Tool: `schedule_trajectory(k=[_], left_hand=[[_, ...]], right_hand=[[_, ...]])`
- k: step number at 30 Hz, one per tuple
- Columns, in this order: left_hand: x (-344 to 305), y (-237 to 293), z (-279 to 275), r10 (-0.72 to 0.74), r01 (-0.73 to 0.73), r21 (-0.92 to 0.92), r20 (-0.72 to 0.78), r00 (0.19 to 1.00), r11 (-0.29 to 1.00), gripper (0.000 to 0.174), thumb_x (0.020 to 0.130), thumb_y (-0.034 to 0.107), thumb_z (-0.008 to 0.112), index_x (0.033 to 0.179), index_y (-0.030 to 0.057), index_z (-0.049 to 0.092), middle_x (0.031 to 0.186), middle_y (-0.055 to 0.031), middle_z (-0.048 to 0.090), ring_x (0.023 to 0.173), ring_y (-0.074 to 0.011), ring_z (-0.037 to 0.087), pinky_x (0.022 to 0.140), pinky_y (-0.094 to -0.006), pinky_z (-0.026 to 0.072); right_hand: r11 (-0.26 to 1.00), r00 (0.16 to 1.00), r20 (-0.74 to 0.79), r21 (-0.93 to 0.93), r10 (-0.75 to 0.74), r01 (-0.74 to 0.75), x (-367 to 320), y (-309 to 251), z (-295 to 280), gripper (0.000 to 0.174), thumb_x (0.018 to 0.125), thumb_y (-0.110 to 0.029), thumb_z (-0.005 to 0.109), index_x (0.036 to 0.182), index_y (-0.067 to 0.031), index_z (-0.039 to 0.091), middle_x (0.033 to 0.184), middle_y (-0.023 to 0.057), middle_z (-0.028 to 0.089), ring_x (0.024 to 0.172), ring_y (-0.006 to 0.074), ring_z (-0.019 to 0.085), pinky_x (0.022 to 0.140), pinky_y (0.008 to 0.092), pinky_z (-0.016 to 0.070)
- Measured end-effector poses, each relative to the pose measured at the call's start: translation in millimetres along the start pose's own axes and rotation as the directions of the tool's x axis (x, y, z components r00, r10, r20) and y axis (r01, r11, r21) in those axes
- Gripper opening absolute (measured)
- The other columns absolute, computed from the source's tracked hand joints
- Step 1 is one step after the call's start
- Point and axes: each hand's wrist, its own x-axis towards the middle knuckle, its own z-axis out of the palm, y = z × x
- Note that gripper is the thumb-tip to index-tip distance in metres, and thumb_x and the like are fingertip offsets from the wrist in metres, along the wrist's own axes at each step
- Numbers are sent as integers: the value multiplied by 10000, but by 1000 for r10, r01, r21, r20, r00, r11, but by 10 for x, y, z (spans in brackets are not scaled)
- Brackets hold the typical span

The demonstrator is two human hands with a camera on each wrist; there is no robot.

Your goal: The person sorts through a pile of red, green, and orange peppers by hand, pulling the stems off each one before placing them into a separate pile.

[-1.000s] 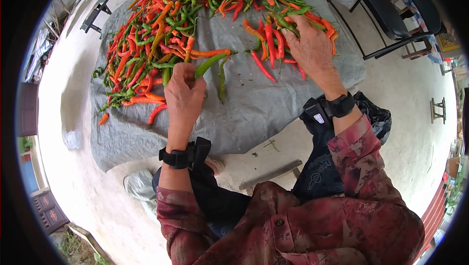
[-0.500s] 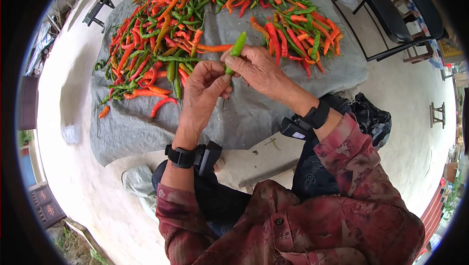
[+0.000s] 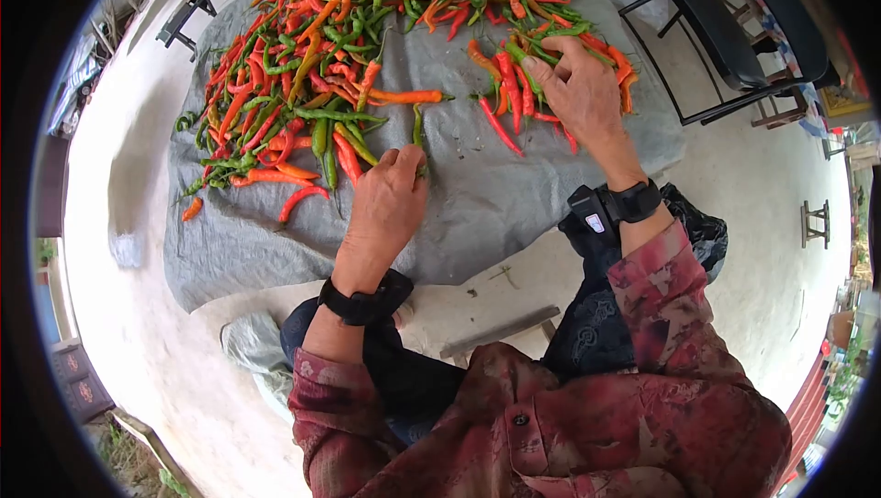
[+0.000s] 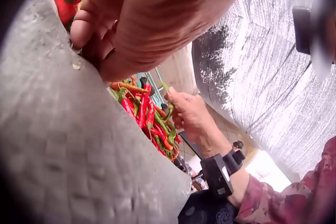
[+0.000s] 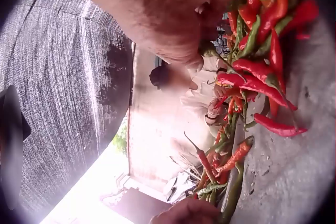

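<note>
Two hands are here. The right hand (image 3: 590, 99) pinches one green pepper (image 4: 165, 85) beside peppers (image 3: 507, 81), too many to count, on one bench (image 3: 477, 200). The left hand (image 3: 388, 200) is curled; I cannot tell what it holds.

Grey sheet (image 3: 496, 195) (rather wrinkled) bears red, orange, green peppers (image 3: 298, 80).

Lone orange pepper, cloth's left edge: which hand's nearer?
Left: the left hand is right of the orange pepper; the right hand is much farther right, at the right pile.
</note>
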Motion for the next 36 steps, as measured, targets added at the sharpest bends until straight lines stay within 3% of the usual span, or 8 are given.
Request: schedule_trajectory(k=[5,7,15,21,23,26,30,36], left_hand=[[116,199,-41,-83,59,-299,-70,994,953,200,744,-9,658,891,19,524,714,-92,571,599,-229,594,566,-326,485],[142,283,-51,-130,95,-381,-66,989,920,154,801,-15,641,913,10,538,743,-29,599,655,-68,555,611,-235,472],[282,309,-16,-9,34,-514,50,999,857,167,851,55,627,992,7,552,775,-40,606,707,-105,586,680,-247,486],[460,37,0,106,-99,106,-61,992,989,396,817,55,595,1203,37,511,1258,-166,512,1097,-374,535,891,-410,451],[485,-64,67,96,-85,155,-66,993,984,429,804,54,604,1219,46,497,1251,-189,510,1116,-379,525,902,-417,452],[539,-138,112,110,-90,247,-66,992,965,485,791,48,596,1260,51,472,1248,-215,502,1107,-380,526,902,-419,455],[528,-140,109,86,-79,257,-17,996,963,427,783,39,593,1200,32,502,1088,-188,540,996,-359,551,846,-422,468],[473,-163,93,62,-59,300,-1,998,952,238,773,45,621,1009,41,590,927,-145,546,932,-341,561,785,-417,477]], right_hand=[[923,992,105,384,-68,23,-113,-244,138,293,889,-312,587,915,-22,613,667,143,611,634,302,618,594,389,473],[897,933,338,441,-123,-42,-253,-362,319,288,900,-288,568,874,-5,619,668,147,610,617,304,598,585,388,459],[710,900,430,654,-66,-260,-272,-431,390,245,888,-215,588,887,28,619,685,145,616,613,245,607,581,349,461],[966,1000,-26,258,7,0,-10,-42,40,210,875,-230,608,900,-25,645,722,135,635,660,287,631,595,363,485],[991,977,-202,97,-68,89,55,127,10,176,868,-208,624,880,-33,647,757,137,644,683,305,637,593,372,490],[963,950,-293,205,-108,173,99,177,1,147,868,-162,625,866,-16,635,763,135,639,668,289,629,588,350,490],[924,978,-208,370,-15,93,42,29,-55,126,866,-130,625,869,-4,628,747,132,629,649,277,611,584,327,485],[898,980,-130,398,-148,188,-32,-224,102,123,868,-125,608,836,-6,606,706,118,597,623,277,587,587,339,475]])
